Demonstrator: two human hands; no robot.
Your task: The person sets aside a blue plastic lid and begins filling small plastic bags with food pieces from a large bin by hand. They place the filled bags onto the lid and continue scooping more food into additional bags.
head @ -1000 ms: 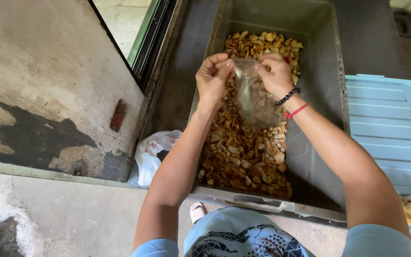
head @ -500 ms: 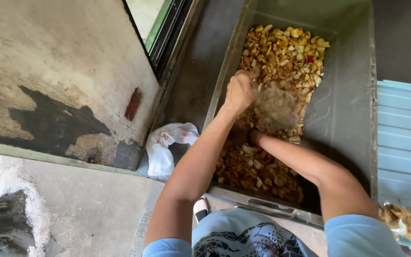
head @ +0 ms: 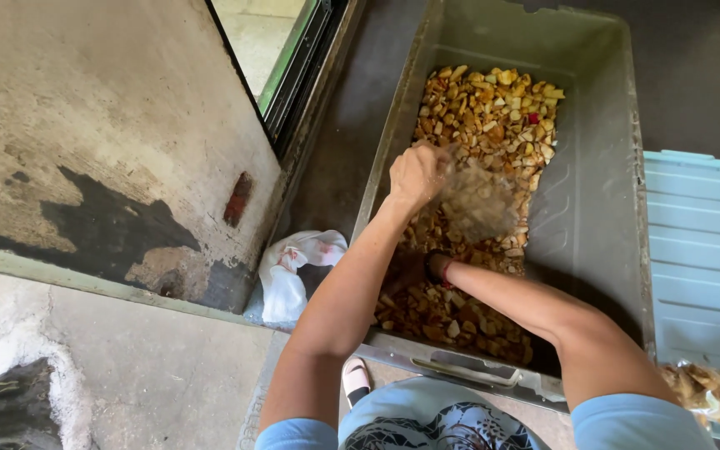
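Both hands work in grey bin point(head: 602, 208) of chips point(head: 493, 108), apparently filling bag point(head: 477, 204).

Light blue short sleeves point(head: 635, 421), bare forearms, red and dark bands point(head: 439, 267) at right wrist, patterned garment point(head: 427, 425) below

One view only, from a head-worn camera. Looks steeply down past the wearer's own lap and both forearms, close above a grey plastic tub point(head: 602, 208) of chopped yellow-brown pieces point(head: 493, 108) set on the floor. Faces forward and down, tub running away from the wearer in the middle. Takes in a stained concrete wall point(head: 85, 150) at left and a pale blue lid point(head: 702, 242) at right. No second view, so no shared part of the scene.
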